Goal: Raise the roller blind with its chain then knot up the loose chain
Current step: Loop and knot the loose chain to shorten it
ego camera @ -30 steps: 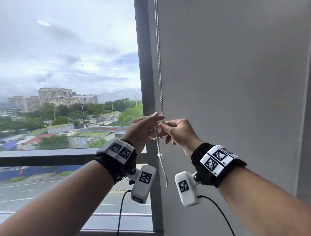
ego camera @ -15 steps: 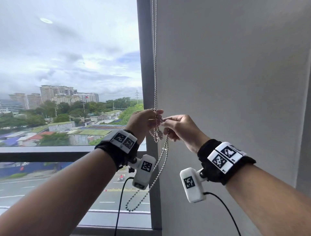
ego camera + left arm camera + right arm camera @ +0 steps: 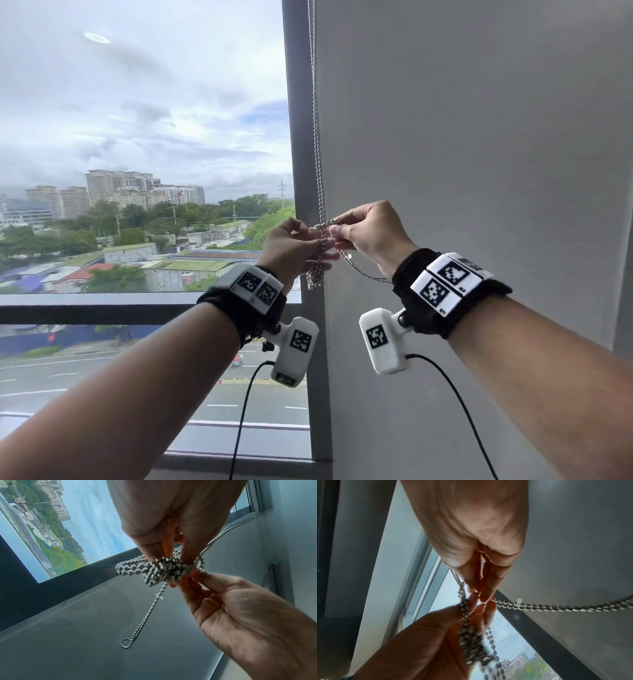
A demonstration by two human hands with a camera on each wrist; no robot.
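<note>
The metal bead chain point(image 3: 315, 137) hangs down along the dark window frame to my hands. My left hand point(image 3: 322, 247) pinches a bunched knot of chain point(image 3: 314, 278) that dangles just under its fingers. My right hand point(image 3: 337, 232) sits right beside it, slightly higher, and pinches a doubled strand point(image 3: 363, 271) that sags toward my right wrist. In the left wrist view the knot point(image 3: 167, 569) is gripped at the fingertips and the strand ends in a small loop point(image 3: 126, 643). In the right wrist view the strand point(image 3: 556, 607) carries a clear plastic connector point(image 3: 519, 601).
The window glass point(image 3: 137, 137) fills the left, with a dark frame post point(image 3: 301, 102) and a horizontal rail point(image 3: 85, 313). A plain grey surface point(image 3: 479, 137) fills the right, just behind my right hand. Black cables hang from the wrist cameras.
The long loop that hung below my hands half a second ago has been drawn up and to the right. My right hand has risen slightly above my left. The knot has grown bulkier.
</note>
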